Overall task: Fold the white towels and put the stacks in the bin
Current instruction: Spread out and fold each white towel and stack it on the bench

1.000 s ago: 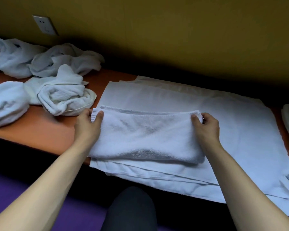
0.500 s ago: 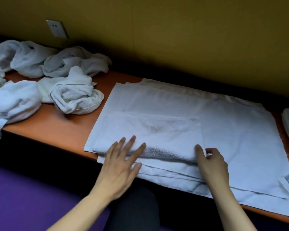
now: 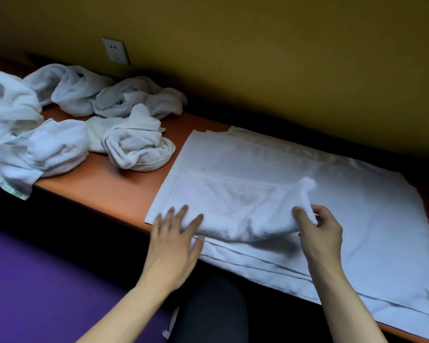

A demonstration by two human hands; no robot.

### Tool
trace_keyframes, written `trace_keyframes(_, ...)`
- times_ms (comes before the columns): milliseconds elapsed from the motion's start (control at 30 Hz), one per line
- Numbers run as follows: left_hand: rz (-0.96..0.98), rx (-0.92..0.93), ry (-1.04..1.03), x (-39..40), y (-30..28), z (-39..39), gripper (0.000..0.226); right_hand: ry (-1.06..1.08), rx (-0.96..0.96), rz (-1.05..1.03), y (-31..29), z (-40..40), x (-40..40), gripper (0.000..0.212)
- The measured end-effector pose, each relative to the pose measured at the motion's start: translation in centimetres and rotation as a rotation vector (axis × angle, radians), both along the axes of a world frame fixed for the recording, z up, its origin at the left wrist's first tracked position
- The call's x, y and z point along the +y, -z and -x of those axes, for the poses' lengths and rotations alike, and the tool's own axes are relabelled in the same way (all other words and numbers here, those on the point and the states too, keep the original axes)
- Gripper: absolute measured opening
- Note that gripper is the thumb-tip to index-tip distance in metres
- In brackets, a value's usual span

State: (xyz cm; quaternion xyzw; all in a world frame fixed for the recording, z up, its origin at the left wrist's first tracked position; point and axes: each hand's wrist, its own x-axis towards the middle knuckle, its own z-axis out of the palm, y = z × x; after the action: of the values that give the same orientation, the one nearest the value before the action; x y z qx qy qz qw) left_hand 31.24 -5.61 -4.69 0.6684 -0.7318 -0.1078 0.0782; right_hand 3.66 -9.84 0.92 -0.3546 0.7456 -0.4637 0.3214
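Head view: folded towel (image 3: 240, 206) lies on the flat sheet stack (image 3: 357, 219) at the desk (image 3: 104, 186) front edge. Left hand (image 3: 174, 238) presses its near-left corner, fingers spread. Right hand (image 3: 320, 231) pinches its lifted right end. Crumpled towels (image 3: 84, 125) lie left; apparently unfolded.

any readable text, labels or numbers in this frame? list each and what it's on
No text can be read.
Crumpled towel at the left table edge: green woven lettering along its hem, too blurred to read.
Flat white towels under the hands: a small tag at the right frame edge, too small to read.
Wall socket: no marking can be made out.
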Motion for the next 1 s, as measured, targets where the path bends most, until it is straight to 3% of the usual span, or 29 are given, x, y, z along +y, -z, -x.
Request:
trace_keyframes(100,0.021,0.152,-0.17,0.3,0.8,-2.6,0.045,-0.089,0.067,0.091,-1.2,-3.8,-1.4,0.005)
trace_keyframes(200,-0.022,0.355,-0.192,0.6,1.2,-3.5,0.047,-0.192,0.133,0.106,-1.5,-7.9,-2.5,0.005)
trace_keyframes(400,0.014,0.472,-0.204,0.1,0.9,-4.3,0.043,-0.463,0.264,0.058,-2.0,-15.5,-3.5,0.01)
trace_keyframes(500,-0.017,0.682,-0.348,-0.5,0.5,-4.8,0.039,-0.537,0.374,0.053,-1.5,-18.6,-3.5,0.011)
trace_keyframes(600,-0.048,0.831,-0.468,-1.0,0.1,-5.2,0.036,-0.686,0.515,-0.04,-0.1,-20.3,-2.6,0.02)
trace_keyframes(700,-0.081,0.897,-0.547,-1.8,-0.5,-5.4,0.032,-0.884,0.459,-0.185,1.1,-20.2,-1.9,0.037)
trace_keyframes(767,-0.13,0.924,-0.58,-2.5,-0.6,-5.3,0.032,-0.82,0.296,-0.083,0.9,-19.0,-1.9,0.028)
trace_keyframes(867,-0.178,0.951,-0.629,-3.8,-0.9,-5.1,0.044,-0.455,0.249,0.092,1.0,-15.6,-2.1,0.017)
trace_keyframes(933,-0.217,0.964,-0.681,-5.0,-1.6,-4.7,0.052,-0.256,0.303,0.023,1.7,-12.7,-1.9,0.016)
trace_keyframes(1000,-0.281,0.987,-0.722,-6.2,-2.4,-4.3,0.065,-0.244,0.228,-0.162,2.2,-11.0,-1.7,0.023)
